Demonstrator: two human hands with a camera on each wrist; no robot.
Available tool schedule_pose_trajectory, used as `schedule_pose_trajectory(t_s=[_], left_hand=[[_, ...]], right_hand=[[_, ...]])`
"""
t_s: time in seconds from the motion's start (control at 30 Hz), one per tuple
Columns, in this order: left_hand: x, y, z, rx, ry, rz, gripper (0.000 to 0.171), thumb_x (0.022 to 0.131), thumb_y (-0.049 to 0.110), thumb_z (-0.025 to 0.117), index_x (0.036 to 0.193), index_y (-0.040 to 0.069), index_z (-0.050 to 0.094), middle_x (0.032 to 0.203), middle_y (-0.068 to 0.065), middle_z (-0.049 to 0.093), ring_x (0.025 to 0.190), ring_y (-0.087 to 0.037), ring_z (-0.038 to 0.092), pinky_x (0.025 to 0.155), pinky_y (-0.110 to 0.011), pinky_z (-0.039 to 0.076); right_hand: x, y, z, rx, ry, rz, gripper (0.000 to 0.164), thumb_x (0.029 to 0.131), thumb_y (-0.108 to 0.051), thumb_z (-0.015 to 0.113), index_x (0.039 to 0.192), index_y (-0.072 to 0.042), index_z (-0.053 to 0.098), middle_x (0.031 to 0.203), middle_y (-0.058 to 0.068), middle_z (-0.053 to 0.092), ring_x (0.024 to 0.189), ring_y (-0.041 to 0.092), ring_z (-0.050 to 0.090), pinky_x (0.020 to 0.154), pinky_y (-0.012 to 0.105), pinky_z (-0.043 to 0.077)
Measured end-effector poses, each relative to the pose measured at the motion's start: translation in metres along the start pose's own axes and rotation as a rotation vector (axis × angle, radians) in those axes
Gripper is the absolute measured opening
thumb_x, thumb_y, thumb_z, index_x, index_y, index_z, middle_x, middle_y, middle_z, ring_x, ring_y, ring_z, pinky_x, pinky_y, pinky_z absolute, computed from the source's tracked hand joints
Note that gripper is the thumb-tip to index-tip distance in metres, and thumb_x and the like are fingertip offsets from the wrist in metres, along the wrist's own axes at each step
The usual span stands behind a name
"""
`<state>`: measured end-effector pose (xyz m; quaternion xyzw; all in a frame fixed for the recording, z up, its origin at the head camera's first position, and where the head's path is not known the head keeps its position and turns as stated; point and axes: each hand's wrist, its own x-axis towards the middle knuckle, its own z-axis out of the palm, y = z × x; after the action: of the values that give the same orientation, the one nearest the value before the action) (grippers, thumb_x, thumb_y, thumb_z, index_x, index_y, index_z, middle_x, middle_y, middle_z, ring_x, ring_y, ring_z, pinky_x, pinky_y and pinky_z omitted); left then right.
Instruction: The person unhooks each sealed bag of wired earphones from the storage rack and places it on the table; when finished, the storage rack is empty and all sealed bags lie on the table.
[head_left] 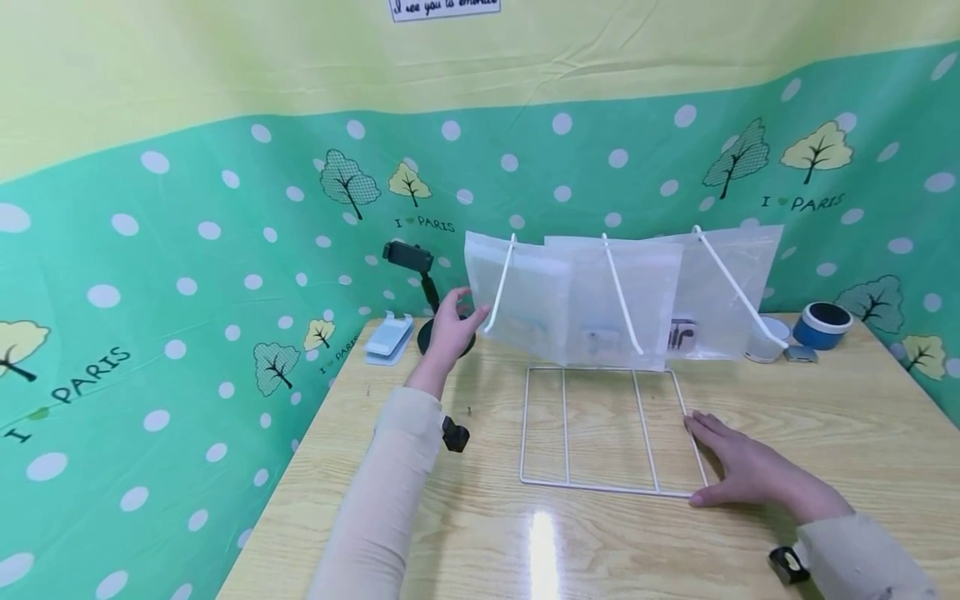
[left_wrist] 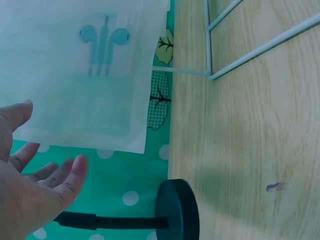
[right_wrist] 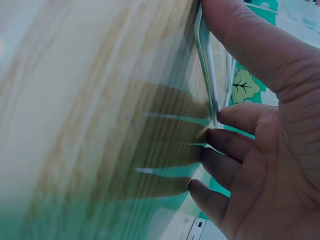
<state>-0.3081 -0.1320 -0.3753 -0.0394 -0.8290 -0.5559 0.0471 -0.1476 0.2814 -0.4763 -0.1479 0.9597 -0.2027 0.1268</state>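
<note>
Wooden tabletop [head_left: 847, 417]: the white rack [head_left: 646, 429] seems light, stiff, best held by its base [head_left: 615, 488]; left hand [head_left: 450, 327] and right hand [head_left: 741, 463] both unclenched

1 black stand [head_left: 431, 292] beside pale-blue holder [head_left: 388, 337], rear left; blue container [head_left: 821, 329], perhaps grey box [head_left: 801, 355], rear right.

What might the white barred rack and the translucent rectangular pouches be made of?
The white barred rack looks like coated metal, smooth, faintly shiny: its slim bars are evenly coloured, though plastic is possible. The translucent rectangular pouches seem frosted plastic; earphone shapes show through hazily.
</note>
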Motion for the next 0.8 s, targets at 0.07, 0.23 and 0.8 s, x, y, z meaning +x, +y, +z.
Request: schedule_pose_trajectory(t_s=[0.07, 0.23, 0.8], left_hand=[[0.0, -0.003, 0.001, -0.015, 0.009, -0.004, 0.052, 0.094, 0.031, 0.066, 0.137, 0.009, 0.046, 0.148, -0.014, 0.041, 0.132, -0.033, 0.044, 0.104, -0.048, 0.042], [-0.005, -0.009, 0.004, -0.022, 0.042, -0.006, 0.039, 0.093, 0.029, 0.068, 0.119, 0.004, 0.054, 0.13, -0.016, 0.053, 0.118, -0.031, 0.056, 0.093, -0.045, 0.051], [-0.024, -0.038, 0.0, -0.199, -0.045, 0.047, 0.03, 0.097, 0.019, 0.061, 0.121, 0.001, 0.064, 0.125, -0.015, 0.064, 0.117, -0.028, 0.059, 0.1, -0.044, 0.047]], right_hand=[[0.0, 0.0, 0.0, -0.001, 0.003, 0.001, 0.124, 0.057, -0.067, 0.079, 0.147, 0.006, 0.034, 0.149, 0.037, 0.024, 0.131, 0.06, 0.026, 0.1, 0.072, 0.029], [-0.001, -0.001, -0.001, -0.003, 0.005, -0.002, 0.124, 0.058, -0.067, 0.079, 0.147, 0.007, 0.033, 0.148, 0.038, 0.024, 0.13, 0.06, 0.026, 0.1, 0.072, 0.029], [-0.003, -0.002, 0.0, 0.028, 0.015, -0.024, 0.122, 0.06, -0.065, 0.079, 0.147, 0.007, 0.033, 0.149, 0.037, 0.024, 0.131, 0.059, 0.026, 0.101, 0.071, 0.029]])
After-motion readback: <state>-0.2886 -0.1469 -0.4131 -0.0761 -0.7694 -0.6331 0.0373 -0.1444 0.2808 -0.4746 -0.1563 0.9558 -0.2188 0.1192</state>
